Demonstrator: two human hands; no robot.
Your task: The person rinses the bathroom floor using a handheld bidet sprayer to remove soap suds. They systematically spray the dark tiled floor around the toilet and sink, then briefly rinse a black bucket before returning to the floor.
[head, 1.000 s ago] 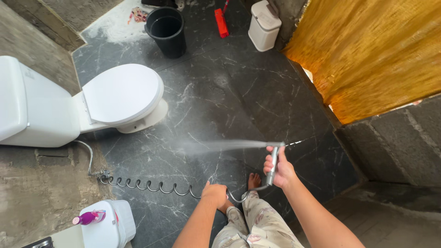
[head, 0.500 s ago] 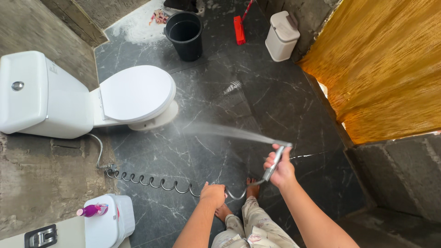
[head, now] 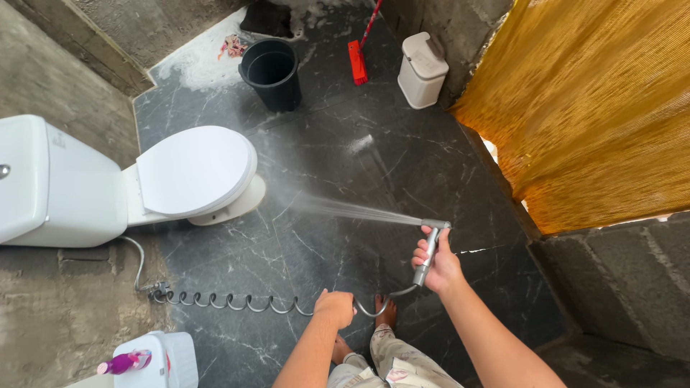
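Observation:
My right hand (head: 440, 263) grips a grey hand-held sprayer (head: 430, 250) that shoots a fan of water to the left, low across the dark marble floor (head: 345, 165) toward the base of the white toilet (head: 183, 176). My left hand (head: 336, 307) is closed around the coiled metal hose (head: 230, 302), which runs left along the floor to a wall valve (head: 159, 290). My bare feet stand just below the hands.
A black bucket (head: 271, 73), a red brush (head: 358, 52) and a white lidded bin (head: 422, 70) stand at the far end. A yellow curtain (head: 596, 108) hangs on the right. A white container with a purple bottle (head: 123, 362) sits at lower left. Rough concrete walls enclose the room.
The view has tilted, so the toilet and bucket sit lower in frame. The spray still points left; my right hand has shifted slightly right with the sprayer.

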